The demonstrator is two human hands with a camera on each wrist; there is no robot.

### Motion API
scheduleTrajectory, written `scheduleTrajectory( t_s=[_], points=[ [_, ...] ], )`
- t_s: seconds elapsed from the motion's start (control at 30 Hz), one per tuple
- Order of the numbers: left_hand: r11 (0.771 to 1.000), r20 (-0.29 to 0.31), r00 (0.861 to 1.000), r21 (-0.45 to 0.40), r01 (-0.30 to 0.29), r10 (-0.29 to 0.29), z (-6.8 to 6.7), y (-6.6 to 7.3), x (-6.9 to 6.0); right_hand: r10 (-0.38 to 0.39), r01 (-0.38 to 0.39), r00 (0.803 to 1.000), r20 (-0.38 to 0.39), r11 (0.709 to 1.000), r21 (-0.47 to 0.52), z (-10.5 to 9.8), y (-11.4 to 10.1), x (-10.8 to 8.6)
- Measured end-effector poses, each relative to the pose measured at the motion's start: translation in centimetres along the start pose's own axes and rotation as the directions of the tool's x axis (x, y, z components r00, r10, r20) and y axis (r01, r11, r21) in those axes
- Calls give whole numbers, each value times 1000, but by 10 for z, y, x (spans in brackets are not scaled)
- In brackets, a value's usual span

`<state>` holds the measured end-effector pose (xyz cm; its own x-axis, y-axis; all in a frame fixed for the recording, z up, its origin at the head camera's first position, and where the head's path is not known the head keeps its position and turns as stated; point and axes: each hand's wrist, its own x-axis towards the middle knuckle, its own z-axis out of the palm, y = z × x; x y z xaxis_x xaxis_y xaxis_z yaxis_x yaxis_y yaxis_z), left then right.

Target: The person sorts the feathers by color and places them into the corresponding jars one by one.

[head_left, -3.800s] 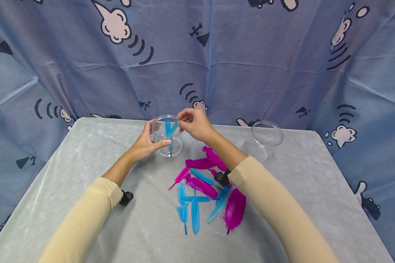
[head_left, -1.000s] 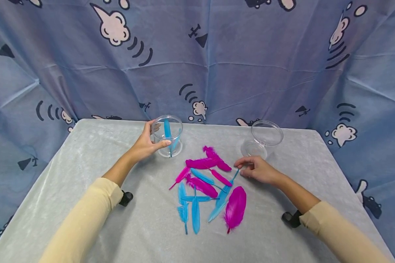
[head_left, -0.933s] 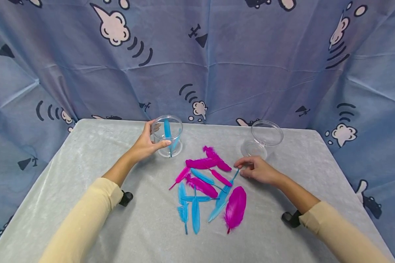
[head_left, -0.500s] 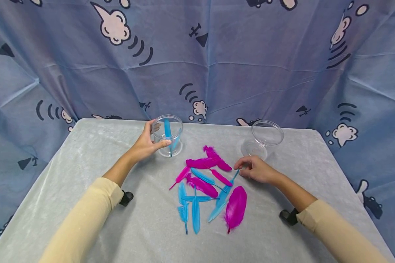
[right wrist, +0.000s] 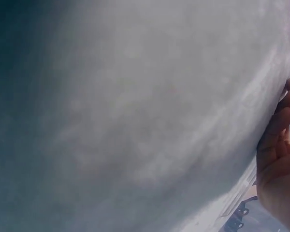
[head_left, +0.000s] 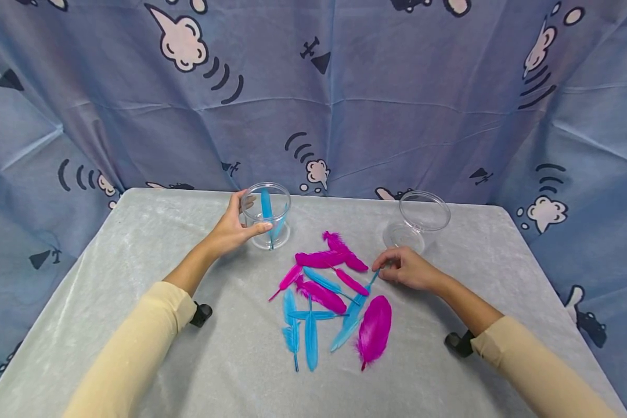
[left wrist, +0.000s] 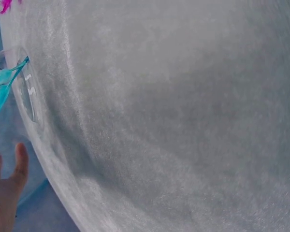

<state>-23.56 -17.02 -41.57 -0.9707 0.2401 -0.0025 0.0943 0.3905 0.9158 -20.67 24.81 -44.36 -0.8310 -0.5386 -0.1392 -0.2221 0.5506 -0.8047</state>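
Observation:
My left hand (head_left: 232, 229) holds a clear plastic cup (head_left: 278, 206) at the table's back left, thumb in front and fingers behind. Inside the cup, blue feathers (head_left: 266, 204) lean against the wall. In the left wrist view, blue feathers (left wrist: 1, 92) show through the cup near the left edge. Over on the right, my right hand (head_left: 406, 269) pinches the quill tip of a blue feather (head_left: 353, 316), whose vane lies among other feathers on the table. The right wrist view catches my right hand (right wrist: 280, 159) only at its edge, with the pinched tip hidden.
A second clear cup (head_left: 428, 226) stands at the back right, just behind my right hand. Several magenta feathers (head_left: 374, 326) and blue feathers (head_left: 311, 339) lie loosely overlapping mid-table on a grey cloth (head_left: 230, 360). A patterned blue curtain (head_left: 271, 75) hangs behind.
My right hand has left a blue feather in the left cup, moved right and down, and taken another feather's quill. Over the last second, both hands stay almost still.

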Motion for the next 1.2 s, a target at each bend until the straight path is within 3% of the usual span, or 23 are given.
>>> scheduleTrajectory(
  t_s=[0.27,0.43,0.83,1.07,1.2],
  points=[
    [1000,27,1000,-16,9,-9,-1,33,-15,5,-5,1000,7,999,42,-3,0,-2],
    [1000,26,1000,-14,11,-10,-1,40,-19,44,-45,999,10,993,112,-10,-4,-6],
    [1000,28,999,-9,17,-17,-2,38,-19,97,-88,995,-28,971,220,-23,-20,-16],
    [1000,25,999,9,20,-21,-2,39,-19,57,-50,998,-13,958,284,-33,-28,-19],
    [1000,17,1000,7,15,-15,-1,19,-9,39,-38,999,0,956,291,-40,-34,-21]
  ],
)
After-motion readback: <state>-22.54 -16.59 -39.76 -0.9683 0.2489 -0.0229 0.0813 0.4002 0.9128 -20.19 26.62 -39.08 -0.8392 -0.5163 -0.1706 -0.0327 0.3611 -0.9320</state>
